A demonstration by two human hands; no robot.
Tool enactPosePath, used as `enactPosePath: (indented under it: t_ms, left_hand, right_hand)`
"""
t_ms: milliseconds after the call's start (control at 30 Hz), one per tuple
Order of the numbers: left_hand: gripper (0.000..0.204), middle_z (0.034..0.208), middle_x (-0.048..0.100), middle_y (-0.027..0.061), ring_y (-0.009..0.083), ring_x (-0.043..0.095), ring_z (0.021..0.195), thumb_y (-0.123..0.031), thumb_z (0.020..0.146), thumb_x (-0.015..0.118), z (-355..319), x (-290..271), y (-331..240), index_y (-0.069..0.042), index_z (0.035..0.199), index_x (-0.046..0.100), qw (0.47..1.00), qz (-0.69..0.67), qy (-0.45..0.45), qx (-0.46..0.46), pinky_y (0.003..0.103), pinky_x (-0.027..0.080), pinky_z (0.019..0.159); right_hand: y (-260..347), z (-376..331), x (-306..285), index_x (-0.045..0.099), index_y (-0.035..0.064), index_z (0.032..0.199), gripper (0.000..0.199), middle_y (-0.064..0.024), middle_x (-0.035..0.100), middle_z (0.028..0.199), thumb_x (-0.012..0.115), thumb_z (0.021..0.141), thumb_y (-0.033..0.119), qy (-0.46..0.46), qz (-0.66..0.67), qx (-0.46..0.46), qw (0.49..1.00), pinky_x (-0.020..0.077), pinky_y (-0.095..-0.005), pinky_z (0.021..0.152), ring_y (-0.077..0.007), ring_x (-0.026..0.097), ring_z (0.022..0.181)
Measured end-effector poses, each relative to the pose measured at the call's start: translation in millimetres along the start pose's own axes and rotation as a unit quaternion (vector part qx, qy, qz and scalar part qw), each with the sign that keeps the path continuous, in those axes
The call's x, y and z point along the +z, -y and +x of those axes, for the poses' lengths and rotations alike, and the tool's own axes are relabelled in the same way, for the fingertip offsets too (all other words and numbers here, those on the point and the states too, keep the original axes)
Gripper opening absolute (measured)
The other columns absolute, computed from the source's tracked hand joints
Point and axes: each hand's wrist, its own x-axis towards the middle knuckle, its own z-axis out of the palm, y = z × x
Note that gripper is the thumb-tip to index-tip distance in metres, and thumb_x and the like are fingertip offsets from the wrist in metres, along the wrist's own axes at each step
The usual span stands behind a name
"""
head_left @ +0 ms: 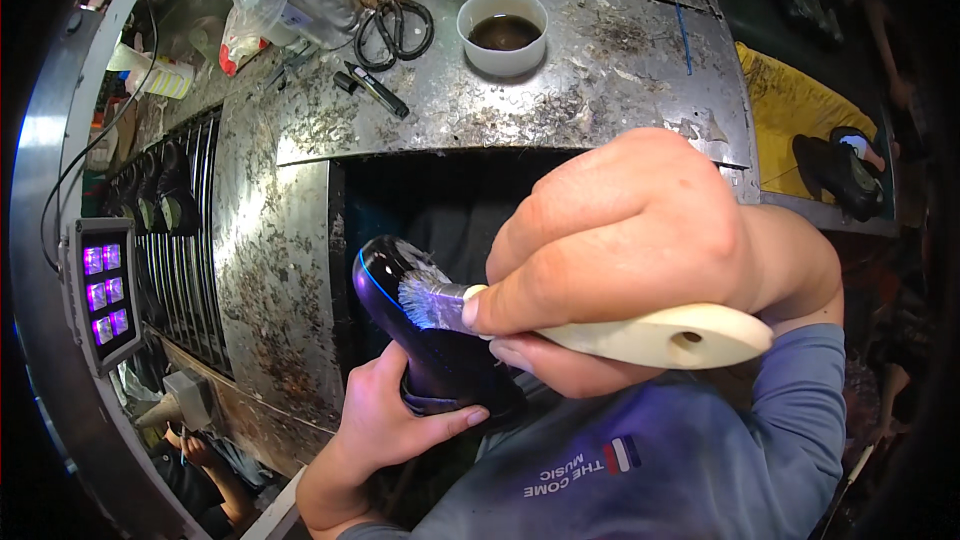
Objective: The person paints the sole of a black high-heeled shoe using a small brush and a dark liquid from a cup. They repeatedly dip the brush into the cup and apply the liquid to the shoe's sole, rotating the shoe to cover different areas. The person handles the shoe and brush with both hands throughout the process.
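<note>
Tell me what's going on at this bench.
A person is working on a black shoe with bare hands. The left hand holds the shoe, and the right hand grips a cream-handled flat brush, its bristles against the shoe. A white tub of dark liquid stands on the stained metal bench; a lamp glows purple at left.

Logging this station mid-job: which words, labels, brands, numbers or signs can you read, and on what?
Grey shirt: printed lettering beside a red, white and dark striped mark; I don't copy its wording.
Green-lidded bottle: any marking too small to read.
Yellow-and-white container: any print too blurred to read.
Brush and dark shoe: no text visible.
</note>
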Motion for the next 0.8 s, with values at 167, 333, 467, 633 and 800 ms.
enactPosePath:
  t_ms: [167, 333, 467, 633, 800]
  left_hand:
    - [0.070, 0.105, 0.076, 0.0117, 0.0182, 0.074, 0.097, -0.028, 0.073, 0.094, -1, 0, 11, 0.004, 0.125, 0.061, 0.993, -0.111, 0.019, 0.025, 0.033, 0.057, 0.089]
    - [0.065, 0.110, 0.073, 0.0107, 0.0172, 0.069, 0.101, -0.023, 0.078, 0.091, -1, 3, 16, 0.006, 0.126, 0.060, 0.960, -0.274, 0.037, -0.033, 0.034, 0.056, 0.093]
    - [0.062, 0.116, 0.070, 0.0113, 0.0179, 0.067, 0.106, -0.020, 0.081, 0.087, 1, 6, 12, 0.006, 0.129, 0.058, 0.926, -0.371, 0.033, -0.060, 0.035, 0.054, 0.097]
    - [0.059, 0.119, 0.069, 0.0114, 0.0188, 0.066, 0.110, -0.025, 0.086, 0.081, 3, 5, 15, 0.006, 0.131, 0.057, 0.910, -0.409, 0.040, -0.062, 0.036, 0.051, 0.100]
    - [0.054, 0.116, 0.069, 0.0099, 0.0183, 0.066, 0.107, -0.028, 0.089, 0.079, 4, 7, 16, 0.004, 0.127, 0.059, 0.904, -0.422, 0.025, -0.065, 0.035, 0.051, 0.099]
  right_hand:
    - [-6, -2, 5, 0.075, 0.0023, 0.087, 0.015, -0.0087, 0.069, 0.075, 0.080, 0.072, 0.005, 0.008, 0.014, -0.009, 1.000, 0.0546, -0.0318, 0.049, -0.0214, 0.068, 0.059]
    - [-10, -7, 11, 0.075, 0.0021, 0.086, 0.015, -0.0095, 0.069, 0.074, 0.080, 0.073, 0.005, 0.021, 0.019, 0.003, 1.000, 0.0563, -0.0322, 0.051, -0.0225, 0.068, 0.060]
    - [-12, -10, 15, 0.074, 0.0018, 0.086, 0.015, -0.0097, 0.069, 0.074, 0.080, 0.073, 0.005, 0.029, 0.020, 0.012, 0.999, 0.0568, -0.0324, 0.052, -0.0230, 0.069, 0.060]
    - [-14, -15, 20, 0.074, 0.0020, 0.086, 0.013, -0.0095, 0.069, 0.073, 0.079, 0.074, 0.005, 0.030, 0.038, 0.014, 0.999, 0.0566, -0.0326, 0.052, -0.0233, 0.069, 0.060]
    - [-13, -20, 24, 0.070, 0.0067, 0.084, 0.012, -0.0065, 0.065, 0.071, 0.079, 0.075, 0.009, 0.030, 0.041, 0.043, 0.998, 0.0538, -0.0352, 0.052, -0.0249, 0.066, 0.061]
